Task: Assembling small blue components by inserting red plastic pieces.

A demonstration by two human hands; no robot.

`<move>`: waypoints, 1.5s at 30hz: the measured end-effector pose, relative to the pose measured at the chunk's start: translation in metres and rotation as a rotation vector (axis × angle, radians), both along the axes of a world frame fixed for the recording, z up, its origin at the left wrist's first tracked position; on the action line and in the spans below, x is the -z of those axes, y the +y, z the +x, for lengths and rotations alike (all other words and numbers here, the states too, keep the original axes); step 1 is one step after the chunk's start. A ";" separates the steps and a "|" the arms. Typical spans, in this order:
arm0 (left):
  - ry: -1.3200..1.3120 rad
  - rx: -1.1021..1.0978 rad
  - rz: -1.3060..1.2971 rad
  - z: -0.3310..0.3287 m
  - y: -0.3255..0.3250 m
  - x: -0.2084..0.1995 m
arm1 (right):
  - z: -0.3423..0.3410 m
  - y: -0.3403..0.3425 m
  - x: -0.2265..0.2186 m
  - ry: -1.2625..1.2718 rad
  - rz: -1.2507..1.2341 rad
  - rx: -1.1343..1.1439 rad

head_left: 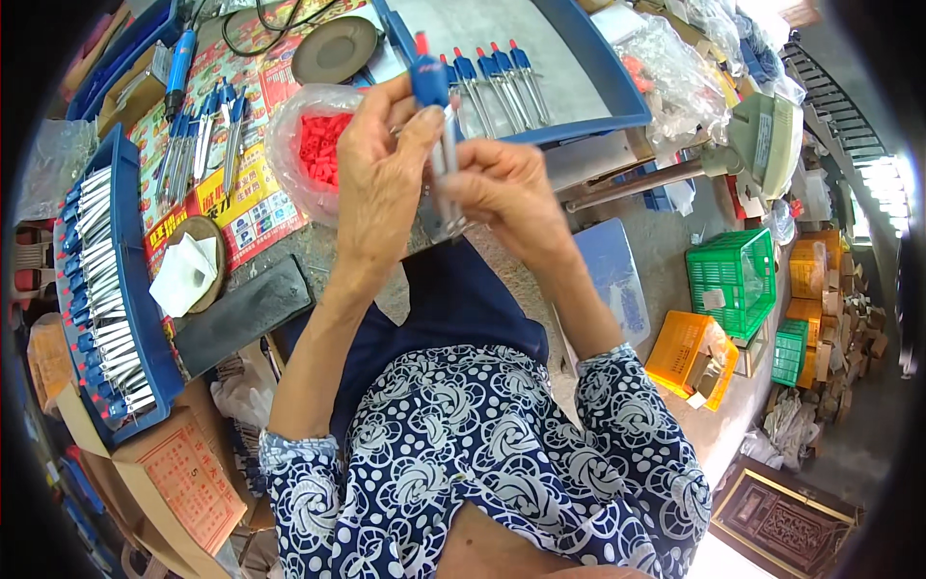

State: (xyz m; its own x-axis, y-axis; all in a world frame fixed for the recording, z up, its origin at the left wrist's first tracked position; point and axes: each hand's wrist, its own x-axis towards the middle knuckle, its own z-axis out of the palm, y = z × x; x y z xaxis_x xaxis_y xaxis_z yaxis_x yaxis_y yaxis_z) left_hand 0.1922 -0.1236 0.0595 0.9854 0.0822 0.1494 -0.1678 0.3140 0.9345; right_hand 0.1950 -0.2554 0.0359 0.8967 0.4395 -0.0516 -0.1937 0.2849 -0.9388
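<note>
Both my hands are raised in front of me over the bench's near edge, working on one slim tool (430, 82) with a blue head, a red tip and silvery metal legs. My left hand (378, 174) pinches it just under the blue head. Lower down, the fingers of my right hand (521, 198) close round the metal legs, slightly smeared by motion. Beyond them, several similar tools (494, 75) lie in a row on the grey sheet inside a blue tray (617, 124). Left of my left hand, small red plastic parts (323, 150) fill a clear bag (289, 106).
A long blue tray (147, 338) packed with similar tools stands at left. Near it lie a dark block (246, 314), white papers (183, 275) and loose tools (203, 140). A lamp head (767, 145) juts in at right, above green (728, 285) and orange crates (683, 355).
</note>
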 end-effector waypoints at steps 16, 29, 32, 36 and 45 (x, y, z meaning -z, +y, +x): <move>0.110 -0.291 0.206 -0.072 0.115 0.023 | 0.200 -0.153 0.033 -0.289 -1.169 0.015; 0.202 -0.661 0.404 -0.140 0.198 0.010 | 0.209 -0.174 0.040 0.083 -1.004 -0.153; 0.174 -0.686 0.431 -0.146 0.209 0.000 | 0.209 -0.173 0.037 0.080 -1.006 -0.192; 0.249 -0.735 0.497 -0.141 0.225 -0.011 | 0.207 -0.172 0.032 -0.020 -1.153 -0.196; 0.115 -0.545 0.874 -0.034 0.235 0.021 | 0.187 -0.165 0.029 -0.545 -1.249 0.184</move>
